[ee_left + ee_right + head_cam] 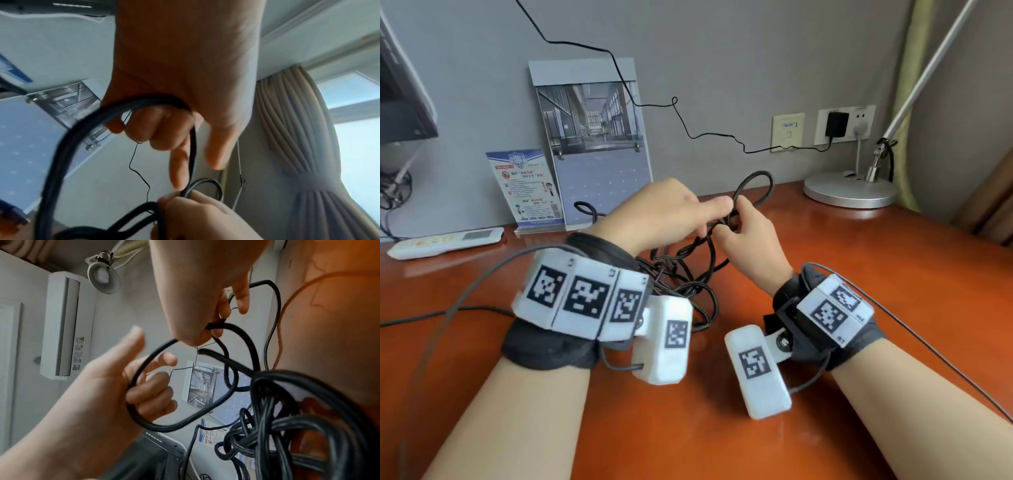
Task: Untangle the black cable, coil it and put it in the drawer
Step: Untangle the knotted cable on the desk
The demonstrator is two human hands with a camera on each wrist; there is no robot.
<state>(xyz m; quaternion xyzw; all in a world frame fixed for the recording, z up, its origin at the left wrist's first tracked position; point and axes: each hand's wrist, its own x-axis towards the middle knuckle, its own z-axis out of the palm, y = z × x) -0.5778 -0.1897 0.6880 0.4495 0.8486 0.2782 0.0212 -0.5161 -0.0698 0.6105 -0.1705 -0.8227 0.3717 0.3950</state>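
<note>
The black cable (674,263) is a knotted tangle, partly lying on the red-brown desk (859,291) and partly lifted between my hands. My left hand (688,212) holds a loop of the cable (193,146) in its curled lower fingers, with the index finger and thumb stretched out. My right hand (743,229), just right of it, grips the cable (265,402) where several strands cross. One loop (758,173) sticks up behind the right hand. In the right wrist view the dense knot hangs below the right hand (205,313), with the left hand (144,386) opposite it. No drawer is in view.
A calendar (599,154) and a leaflet stand (530,188) lean on the wall behind the hands. A white remote (448,241) lies far left and a lamp base (849,192) stands far right. A thin black wire (688,130) runs along the wall to a plugged adapter (837,125).
</note>
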